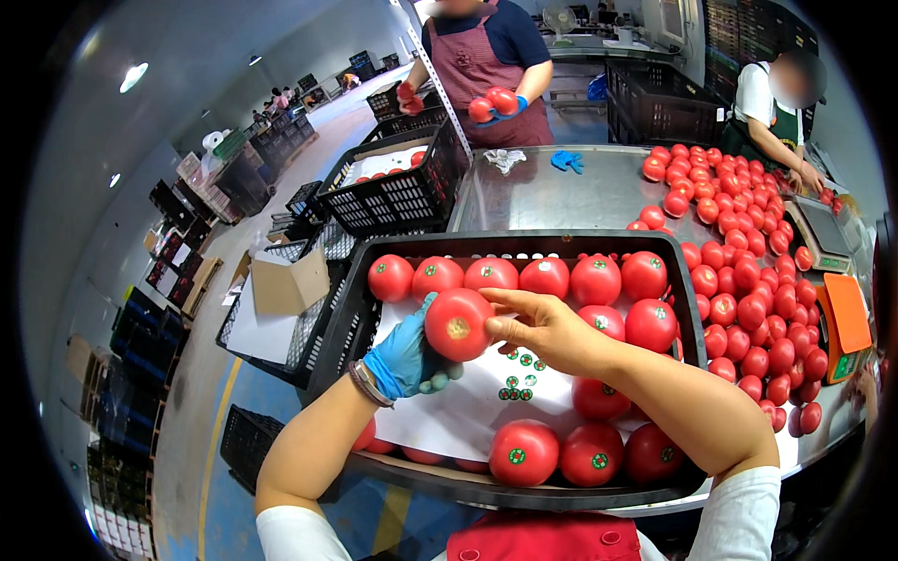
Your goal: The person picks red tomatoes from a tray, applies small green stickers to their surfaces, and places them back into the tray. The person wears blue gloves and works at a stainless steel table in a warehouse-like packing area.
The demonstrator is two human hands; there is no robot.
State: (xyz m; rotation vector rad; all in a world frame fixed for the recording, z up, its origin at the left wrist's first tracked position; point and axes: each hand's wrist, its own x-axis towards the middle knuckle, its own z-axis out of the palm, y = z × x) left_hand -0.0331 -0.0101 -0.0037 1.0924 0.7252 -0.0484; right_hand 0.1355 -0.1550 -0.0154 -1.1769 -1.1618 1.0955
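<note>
A large red tomato [456, 324] sits in my left hand [409, 353], which wears a blue glove and closes round it from the left and below. The tomato's pale blossom spot faces up. My bare right hand [547, 327] reaches over from the right, its thumb and index finger against the tomato's right side. Below them a black plastic crate [524, 245] holds a white paper sheet [449, 407]. Small round green-and-red stickers [516, 383] lie on the sheet. Stickered tomatoes [599, 453] line the crate's far, right and near sides.
Loose tomatoes [739, 290] heap on the steel table [505, 201] at the right, beside an orange scale [842, 323]. A co-worker [496, 65] holds tomatoes across the table; another person [772, 126] works at far right. Black crates [388, 192] stand at the left.
</note>
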